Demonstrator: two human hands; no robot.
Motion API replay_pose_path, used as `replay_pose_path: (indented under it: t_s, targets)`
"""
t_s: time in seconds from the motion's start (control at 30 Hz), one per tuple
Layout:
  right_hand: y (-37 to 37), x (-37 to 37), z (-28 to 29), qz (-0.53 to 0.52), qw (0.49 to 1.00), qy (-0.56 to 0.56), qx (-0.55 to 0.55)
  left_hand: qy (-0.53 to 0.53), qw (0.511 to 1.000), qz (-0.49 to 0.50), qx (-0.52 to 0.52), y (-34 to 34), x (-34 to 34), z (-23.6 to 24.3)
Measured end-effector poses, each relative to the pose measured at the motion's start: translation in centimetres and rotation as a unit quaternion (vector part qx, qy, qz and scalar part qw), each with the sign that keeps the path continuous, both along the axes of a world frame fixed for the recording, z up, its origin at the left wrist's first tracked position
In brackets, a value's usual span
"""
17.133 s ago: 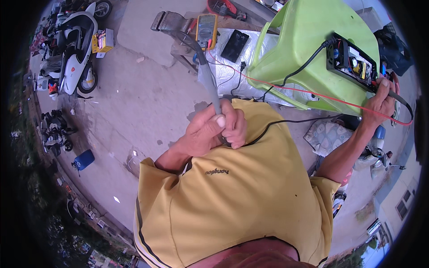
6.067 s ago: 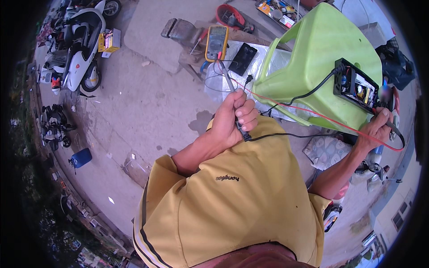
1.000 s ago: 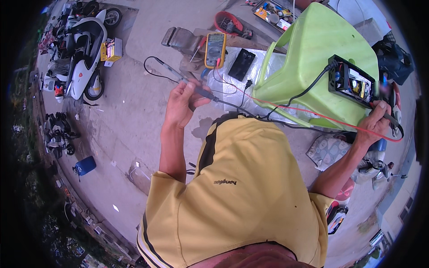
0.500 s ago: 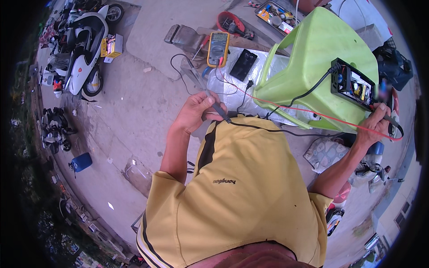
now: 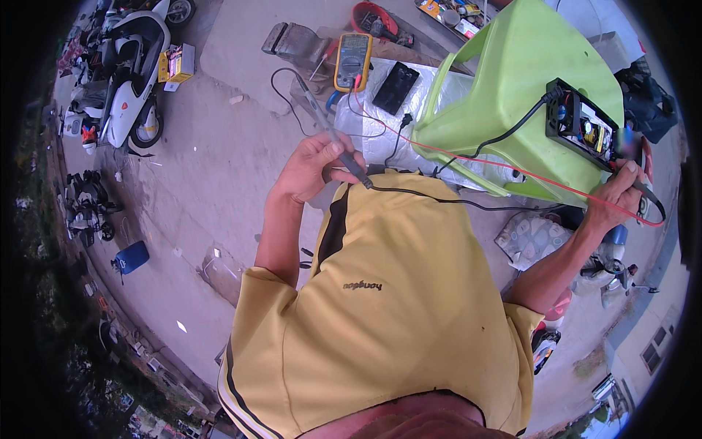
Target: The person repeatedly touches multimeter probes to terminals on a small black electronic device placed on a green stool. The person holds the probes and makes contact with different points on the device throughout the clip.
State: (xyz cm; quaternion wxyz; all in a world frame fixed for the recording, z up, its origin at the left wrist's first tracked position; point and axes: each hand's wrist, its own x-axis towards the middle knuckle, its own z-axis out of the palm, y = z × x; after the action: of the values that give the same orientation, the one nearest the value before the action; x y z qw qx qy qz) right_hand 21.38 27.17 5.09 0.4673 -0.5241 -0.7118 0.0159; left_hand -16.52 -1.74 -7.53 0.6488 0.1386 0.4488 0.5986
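Note:
My left hand [image 5: 318, 167] pinches a slim grey-and-black probe [image 5: 326, 132], angled up-left, with black leads at both ends. My right hand [image 5: 618, 189] is closed on a dark lead [image 5: 648, 192] at the near end of an open black case with electronics [image 5: 581, 121]. That case lies on a light green plastic stool [image 5: 512, 88] tipped over. A red wire [image 5: 541, 178] arcs from the yellow multimeter [image 5: 352, 61] to beside my right hand. A black phone-like slab [image 5: 395, 88] lies on silvery sheeting [image 5: 365, 139] right of the meter.
A worn metal vise [image 5: 292, 40] stands behind the meter. Further back are a red bowl [image 5: 373, 14] and a tray of small items [image 5: 453, 18]. A white scooter [image 5: 124, 88], a boxed item [image 5: 175, 66] and a blue jerrycan [image 5: 131, 256] are at left. A patterned cushion [image 5: 530, 238] lies below the stool.
Since the earliest frame my left hand has moved leftward from my chest, changing its grip on the probe. Over the last second it dipped slightly rightward. My right hand stays by the case.

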Motion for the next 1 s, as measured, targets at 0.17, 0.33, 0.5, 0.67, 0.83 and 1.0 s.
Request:
replay_pose_path:
  t_s: [0.17, 0.33, 0.5, 0.67, 0.83, 1.0]
  targets:
    - [0.6, 0.4, -0.1, 0.004, 1.0, -0.012, 0.019, -0.057, 0.997, -0.042, 0.04, 0.0, 0.6, 0.4]
    - [1.3, 1.2, -0.6, 0.0, 1.0, 0.009, -0.001, -0.004, 0.986, -0.166, 0.031, 0.1, 2.3, 2.2]
    - [1.5, 1.8, -0.6, 0.012, 1.0, -0.009, 0.003, 0.048, 0.971, -0.222, 0.071, 0.5, 2.3, 3.8]
    - [0.5, 0.4, -0.1, 0.002, 1.0, -0.001, 0.01, 0.039, 0.977, -0.207, 0.024, 1.0, 2.4, 3.2]
    - [-0.4, -1.1, 0.5, 0.006, 1.0, 0.009, 0.016, 0.056, 0.986, -0.148, -0.041, 0.5, 3.1, -0.2]
    - [-0.4, -1.2, 0.4, 0.024, 0.999, 0.019, 0.018, -0.021, 0.978, -0.204, -0.025, 0.4, 2.5, -1.9]
